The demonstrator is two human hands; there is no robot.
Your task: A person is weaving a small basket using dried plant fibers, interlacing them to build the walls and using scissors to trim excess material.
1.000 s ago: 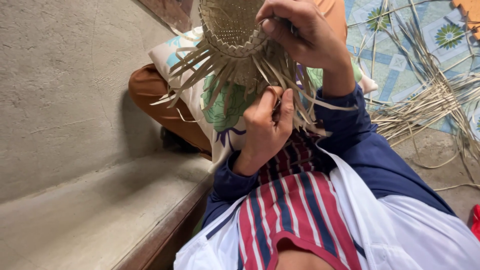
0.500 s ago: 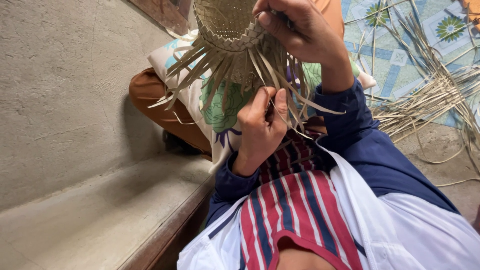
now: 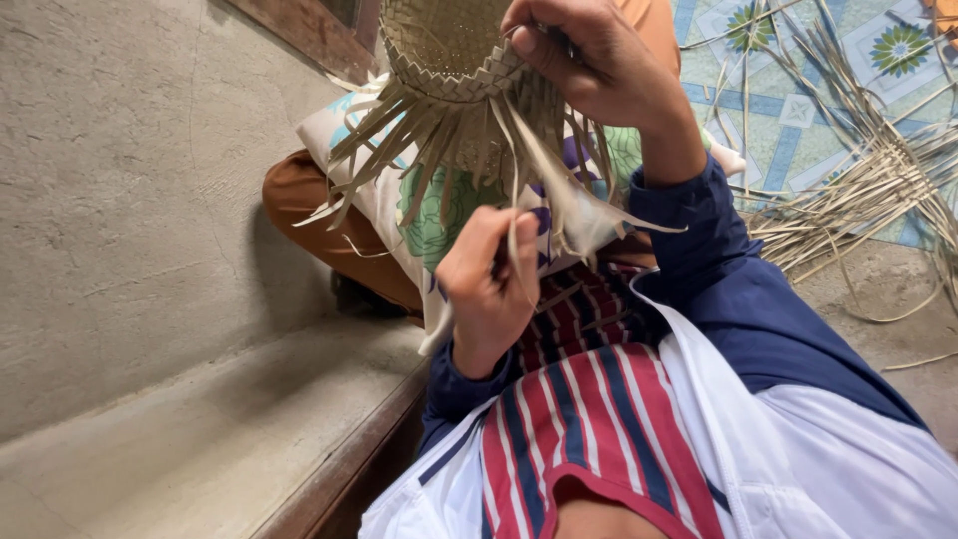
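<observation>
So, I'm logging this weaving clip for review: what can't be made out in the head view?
- Woven basket: top cut off by the frame edge.
- Right hand: fingertips hidden behind the basket rim.
- Left hand: the pinched strip blurs among its fingers.
- Loose strips on the floor: run past the right edge.

Woven basket point(image 3: 444, 45) — dry, matt plant-fibre strips. Wall point(image 3: 120, 200) at left: rough, matt plaster. Far floor mat point(image 3: 798, 110) — smooth, printed.
</observation>
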